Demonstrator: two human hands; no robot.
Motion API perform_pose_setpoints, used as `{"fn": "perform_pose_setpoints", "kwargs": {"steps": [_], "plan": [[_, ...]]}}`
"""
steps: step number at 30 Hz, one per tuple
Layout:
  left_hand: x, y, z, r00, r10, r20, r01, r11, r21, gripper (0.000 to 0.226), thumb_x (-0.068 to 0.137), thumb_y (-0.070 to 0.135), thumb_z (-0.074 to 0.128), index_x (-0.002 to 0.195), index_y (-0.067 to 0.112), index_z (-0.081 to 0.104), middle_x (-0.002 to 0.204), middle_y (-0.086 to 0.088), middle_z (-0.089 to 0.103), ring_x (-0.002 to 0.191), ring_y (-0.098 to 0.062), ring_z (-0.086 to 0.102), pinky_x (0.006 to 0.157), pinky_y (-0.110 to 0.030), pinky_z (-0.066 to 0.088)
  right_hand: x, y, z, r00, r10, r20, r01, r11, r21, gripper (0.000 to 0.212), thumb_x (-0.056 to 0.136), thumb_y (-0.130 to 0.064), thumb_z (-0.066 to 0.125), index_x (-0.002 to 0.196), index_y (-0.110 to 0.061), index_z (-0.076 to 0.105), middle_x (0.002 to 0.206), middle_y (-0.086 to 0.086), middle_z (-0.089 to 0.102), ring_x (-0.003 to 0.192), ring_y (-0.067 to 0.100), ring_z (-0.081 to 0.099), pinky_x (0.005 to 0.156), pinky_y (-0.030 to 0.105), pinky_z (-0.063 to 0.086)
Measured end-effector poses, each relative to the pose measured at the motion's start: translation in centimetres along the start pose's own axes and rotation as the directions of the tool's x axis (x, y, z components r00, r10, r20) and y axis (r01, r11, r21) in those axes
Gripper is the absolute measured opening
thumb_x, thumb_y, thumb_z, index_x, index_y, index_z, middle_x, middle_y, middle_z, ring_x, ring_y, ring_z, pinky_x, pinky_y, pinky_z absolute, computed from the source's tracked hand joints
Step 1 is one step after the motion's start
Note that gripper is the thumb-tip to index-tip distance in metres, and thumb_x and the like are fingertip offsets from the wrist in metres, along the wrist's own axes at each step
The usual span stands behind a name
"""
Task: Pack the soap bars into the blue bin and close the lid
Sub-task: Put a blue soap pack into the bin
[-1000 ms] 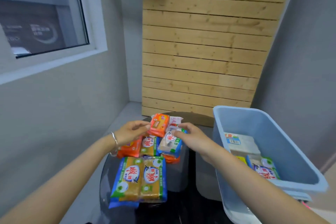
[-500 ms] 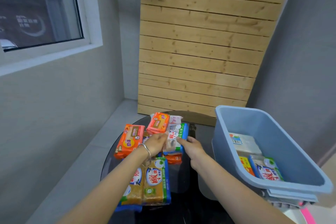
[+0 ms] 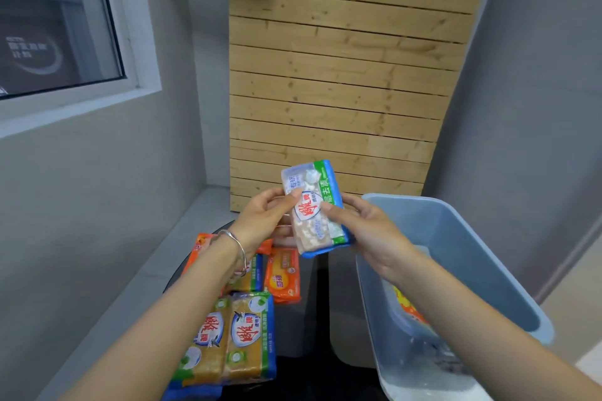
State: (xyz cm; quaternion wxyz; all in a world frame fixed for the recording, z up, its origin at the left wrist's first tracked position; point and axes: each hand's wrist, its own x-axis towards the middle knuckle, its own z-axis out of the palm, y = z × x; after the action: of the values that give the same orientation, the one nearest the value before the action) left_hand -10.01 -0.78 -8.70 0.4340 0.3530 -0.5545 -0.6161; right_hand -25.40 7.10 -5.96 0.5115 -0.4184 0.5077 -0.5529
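I hold a white soap pack with blue and green edges [image 3: 314, 208] up in the air between both hands. My left hand [image 3: 264, 215] grips its left side and my right hand [image 3: 365, 225] grips its right side. The blue bin [image 3: 462, 257] stands open at the right, just beyond my right hand; my right forearm hides most of its contents, and an orange-yellow pack [image 3: 407, 306] shows inside. Several soap packs lie on the dark round table [image 3: 312, 329]: a yellow twin pack [image 3: 228, 338], an orange pack [image 3: 283, 277] and others under my left wrist.
A wooden slat panel [image 3: 342, 75] leans against the back wall. A window [image 3: 55, 26] sits in the left wall. Grey walls close in on both sides. No lid is visible.
Both hands took hold of the white soap pack and lifted it off the pile. The camera tilted, so the bin sits lower right.
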Motion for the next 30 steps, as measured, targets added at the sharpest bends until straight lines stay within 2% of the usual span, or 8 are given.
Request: {"fn": "perform_pose_setpoints", "kwargs": {"steps": [6, 11, 13, 15, 17, 21, 26, 30], "plan": [[0.9, 0.6, 6.7, 0.997, 0.033, 0.063, -0.035, 0.999, 0.04, 0.03, 0.085, 0.025, 0.063, 0.11, 0.009, 0.057, 0.091, -0.004, 0.071, 0.062, -0.006, 0.068, 0.053, -0.021, 0.057, -0.6, -2.4, -7.4, 0.997, 0.054, 0.057, -0.043, 0.983, -0.181, 0.027, 0.087, -0.026, 0.063, 0.11, -0.012, 0.068, 0.098, 0.006, 0.074, 0.079, 0.016, 0.068, 0.078, 0.029, 0.054], [2.5, -0.7, 11.5, 0.993, 0.016, 0.117, -0.016, 1.0, -0.002, 0.023, 0.088, 0.021, 0.059, 0.108, 0.01, 0.055, 0.092, -0.003, 0.07, 0.068, -0.007, 0.069, 0.06, -0.024, 0.058, -0.7, -2.8, -12.8, 1.0, 0.0, 0.023, 0.006, 0.968, -0.251, 0.022, 0.087, -0.023, 0.065, 0.106, -0.015, 0.07, 0.092, 0.002, 0.077, 0.072, 0.009, 0.072, 0.063, 0.019, 0.057], [3.1, -1.6, 12.8, 0.997, 0.037, 0.067, -0.04, 0.998, 0.051, 0.03, 0.091, 0.025, 0.053, 0.116, 0.009, 0.054, 0.101, -0.002, 0.066, 0.083, -0.009, 0.064, 0.074, -0.026, 0.054, -0.6, -3.0, -14.8, 0.999, -0.032, 0.025, 0.038, 0.952, -0.303, 0.02, 0.085, -0.022, 0.067, 0.104, -0.017, 0.07, 0.091, 0.002, 0.078, 0.073, 0.009, 0.073, 0.061, 0.018, 0.056], [3.4, -2.5, 13.5, 0.998, 0.067, 0.005, -0.067, 0.992, 0.106, 0.035, 0.093, 0.029, 0.047, 0.121, 0.008, 0.052, 0.107, 0.002, 0.059, 0.086, -0.004, 0.055, 0.078, -0.015, 0.046, -0.3, -3.2, -16.7, 0.997, -0.072, 0.041, 0.082, 0.925, -0.371, 0.022, 0.083, -0.019, 0.069, 0.105, -0.018, 0.069, 0.091, 0.002, 0.078, 0.075, 0.01, 0.074, 0.062, 0.019, 0.056], [3.5, -3.5, 13.7, 0.996, 0.082, -0.042, -0.075, 0.986, 0.152, 0.031, 0.094, 0.031, 0.044, 0.121, 0.016, 0.049, 0.111, 0.009, 0.053, 0.085, 0.006, 0.051, 0.067, 0.001, 0.04, 0.1, -3.2, -18.1, 0.993, -0.094, 0.068, 0.115, 0.887, -0.447, 0.026, 0.082, -0.015, 0.07, 0.108, -0.015, 0.069, 0.094, 0.002, 0.078, 0.08, 0.012, 0.073, 0.067, 0.022, 0.059], [3.8, -5.3, 13.7, 0.997, 0.062, -0.042, -0.051, 0.972, 0.229, 0.049, 0.095, 0.032, 0.041, 0.14, 0.017, 0.033, 0.128, 0.009, 0.042, 0.111, 0.003, 0.038, 0.072, 0.007, 0.029, 1.3, -2.9, -19.2, 0.977, -0.045, 0.21, 0.182, 0.694, -0.696, 0.027, 0.082, -0.016, 0.071, 0.109, -0.011, 0.067, 0.105, 0.009, 0.075, 0.094, 0.023, 0.071, 0.086, 0.039, 0.057], [3.5, -6.2, 13.7, 0.999, -0.01, -0.04, 0.019, 0.972, 0.236, 0.048, 0.093, 0.044, 0.039, 0.139, 0.031, 0.033, 0.093, 0.033, 0.044, 0.068, 0.021, 0.044, 0.046, 0.008, 0.034, 3.4, -1.8, -18.3, 0.932, 0.144, 0.334, 0.269, 0.344, -0.9, 0.036, 0.083, -0.026, 0.071, 0.115, -0.01, 0.066, 0.109, 0.008, 0.072, 0.098, 0.027, 0.066, 0.09, 0.045, 0.051], [3.7, -6.6, 13.6, 0.999, -0.011, -0.033, 0.018, 0.973, 0.231, 0.048, 0.092, 0.047, 0.037, 0.138, 0.033, 0.032, 0.09, 0.033, 0.045, 0.065, 0.019, 0.054, 0.046, 0.004, 0.038, 4.4, -0.6, -18.0, 0.894, 0.315, 0.318, 0.232, 0.281, -0.931, 0.04, 0.084, -0.027, 0.069, 0.12, -0.011, 0.064, 0.12, 0.004, 0.069, 0.108, 0.019, 0.065, 0.095, 0.038, 0.052]]}}
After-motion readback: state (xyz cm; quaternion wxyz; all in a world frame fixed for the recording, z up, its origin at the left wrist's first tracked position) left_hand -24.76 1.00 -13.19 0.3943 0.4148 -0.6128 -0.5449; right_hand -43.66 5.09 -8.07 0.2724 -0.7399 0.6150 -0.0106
